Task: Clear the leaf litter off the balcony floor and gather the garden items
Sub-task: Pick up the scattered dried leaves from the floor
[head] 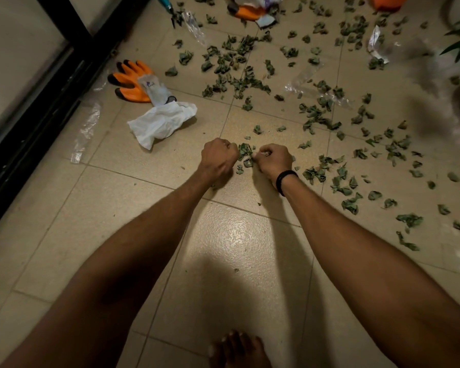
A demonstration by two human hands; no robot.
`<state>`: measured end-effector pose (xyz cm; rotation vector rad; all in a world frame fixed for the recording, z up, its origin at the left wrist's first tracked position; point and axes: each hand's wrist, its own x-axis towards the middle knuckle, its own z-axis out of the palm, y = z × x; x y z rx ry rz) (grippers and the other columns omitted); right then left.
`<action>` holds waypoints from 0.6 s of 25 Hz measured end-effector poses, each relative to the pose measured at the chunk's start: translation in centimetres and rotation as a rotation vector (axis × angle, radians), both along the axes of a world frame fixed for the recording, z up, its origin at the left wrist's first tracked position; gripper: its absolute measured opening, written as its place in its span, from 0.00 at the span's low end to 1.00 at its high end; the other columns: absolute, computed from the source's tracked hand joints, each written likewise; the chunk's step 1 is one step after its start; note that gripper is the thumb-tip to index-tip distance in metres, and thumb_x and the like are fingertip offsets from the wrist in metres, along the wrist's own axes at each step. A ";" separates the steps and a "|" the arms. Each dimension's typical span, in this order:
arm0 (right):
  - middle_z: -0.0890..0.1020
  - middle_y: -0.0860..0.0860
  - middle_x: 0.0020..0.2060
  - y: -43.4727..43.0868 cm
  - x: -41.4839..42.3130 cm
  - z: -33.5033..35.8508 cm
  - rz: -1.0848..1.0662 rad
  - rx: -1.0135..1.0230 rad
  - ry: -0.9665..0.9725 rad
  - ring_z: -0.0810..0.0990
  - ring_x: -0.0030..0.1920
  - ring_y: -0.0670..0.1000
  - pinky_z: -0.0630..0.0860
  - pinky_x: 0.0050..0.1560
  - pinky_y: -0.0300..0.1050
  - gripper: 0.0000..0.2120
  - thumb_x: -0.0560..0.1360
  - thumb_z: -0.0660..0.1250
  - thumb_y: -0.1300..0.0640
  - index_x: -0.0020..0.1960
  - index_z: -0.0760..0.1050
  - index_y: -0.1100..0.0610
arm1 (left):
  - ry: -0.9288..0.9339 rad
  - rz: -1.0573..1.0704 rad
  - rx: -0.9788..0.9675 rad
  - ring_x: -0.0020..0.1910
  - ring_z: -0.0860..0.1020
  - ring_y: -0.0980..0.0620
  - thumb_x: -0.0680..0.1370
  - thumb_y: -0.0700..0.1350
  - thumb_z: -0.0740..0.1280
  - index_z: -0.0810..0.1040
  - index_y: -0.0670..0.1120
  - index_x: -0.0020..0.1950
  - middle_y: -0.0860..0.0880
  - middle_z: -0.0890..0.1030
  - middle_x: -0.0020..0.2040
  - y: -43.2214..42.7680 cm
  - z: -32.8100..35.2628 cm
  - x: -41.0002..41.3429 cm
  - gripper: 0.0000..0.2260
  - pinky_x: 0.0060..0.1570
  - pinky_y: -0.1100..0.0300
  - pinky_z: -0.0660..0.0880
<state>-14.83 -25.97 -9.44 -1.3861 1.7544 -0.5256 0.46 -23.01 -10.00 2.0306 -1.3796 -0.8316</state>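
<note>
Balcony tiles (144,235) carry scattered leaf litter (237,83) far and right, while left hand (219,155) and right hand (274,160) curl tight on a small leaf clump (245,154) between them, so gathering seems barely begun; next, lift it without spilling.

No text can be read here. The glove (133,81) has a small purple mark on its grey cuff, but it is too blurred to read. The clear packet (376,45) at the right carries dark print, also too small.
</note>
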 end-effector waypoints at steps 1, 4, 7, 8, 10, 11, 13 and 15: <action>0.83 0.52 0.54 0.0 0.4 -0.4 0.096 -0.046 0.081 0.80 0.56 0.52 0.74 0.59 0.42 0.13 0.73 0.74 0.54 0.56 0.82 0.55 | -0.015 0.008 -0.008 0.31 0.71 0.48 0.77 0.50 0.58 0.72 0.45 0.33 0.46 0.74 0.31 -0.1 0.0 -0.2 0.15 0.39 0.53 0.73; 0.81 0.56 0.53 0.2 1.2 -1.3 0.219 -0.132 0.221 0.78 0.54 0.55 0.70 0.50 0.38 0.09 0.74 0.73 0.55 0.53 0.80 0.55 | -0.052 0.044 -0.046 0.28 0.69 0.49 0.82 0.56 0.57 0.72 0.45 0.32 0.47 0.72 0.29 -0.5 -0.5 -0.2 0.22 0.34 0.55 0.69; 0.81 0.55 0.46 0.4 0.7 -1.7 0.159 -0.143 0.227 0.79 0.47 0.54 0.69 0.43 0.39 0.02 0.75 0.70 0.59 0.45 0.78 0.56 | -0.165 -0.091 -0.099 0.37 0.76 0.46 0.85 0.55 0.52 0.76 0.44 0.46 0.45 0.78 0.39 -1.1 -1.2 0.2 0.21 0.38 0.54 0.70; 0.82 0.54 0.44 0.5 0.4 -1.4 0.112 -0.116 0.188 0.79 0.46 0.53 0.70 0.43 0.40 0.02 0.75 0.69 0.59 0.45 0.78 0.57 | -0.212 -0.172 -0.105 0.41 0.77 0.45 0.86 0.54 0.52 0.76 0.44 0.54 0.43 0.78 0.45 -1.1 -1.5 0.2 0.18 0.40 0.54 0.71; 0.81 0.52 0.41 0.5 -0.2 -0.8 0.011 -0.052 0.089 0.79 0.44 0.51 0.74 0.44 0.42 0.02 0.74 0.69 0.59 0.43 0.77 0.56 | -0.296 -0.330 -0.094 0.47 0.75 0.45 0.86 0.54 0.52 0.71 0.46 0.68 0.40 0.75 0.53 -0.8 -1.8 -0.1 0.17 0.45 0.52 0.73; 0.82 0.51 0.40 0.4 -0.5 -0.7 -0.032 -0.029 0.042 0.80 0.44 0.52 0.77 0.45 0.44 0.04 0.74 0.70 0.58 0.41 0.77 0.54 | -0.345 -0.384 -0.097 0.49 0.74 0.44 0.85 0.55 0.53 0.69 0.47 0.71 0.39 0.74 0.55 -0.6 -2.0 -0.4 0.19 0.47 0.51 0.74; 0.84 0.52 0.37 0.1 -1.1 -0.5 -0.114 0.020 -0.055 0.83 0.41 0.52 0.80 0.46 0.47 0.07 0.72 0.71 0.56 0.36 0.76 0.52 | -0.456 -0.423 -0.119 0.50 0.73 0.43 0.84 0.57 0.57 0.68 0.45 0.71 0.38 0.74 0.56 -0.2 -2.3 -1.1 0.22 0.49 0.50 0.73; 0.84 0.52 0.32 -0.1 -1.6 -0.3 -0.217 0.080 -0.189 0.82 0.34 0.50 0.80 0.39 0.47 0.06 0.72 0.70 0.57 0.36 0.78 0.52 | -0.505 -0.396 -0.149 0.48 0.73 0.44 0.83 0.56 0.59 0.71 0.43 0.64 0.40 0.75 0.54 0.0 -2.5 -1.4 0.18 0.48 0.50 0.73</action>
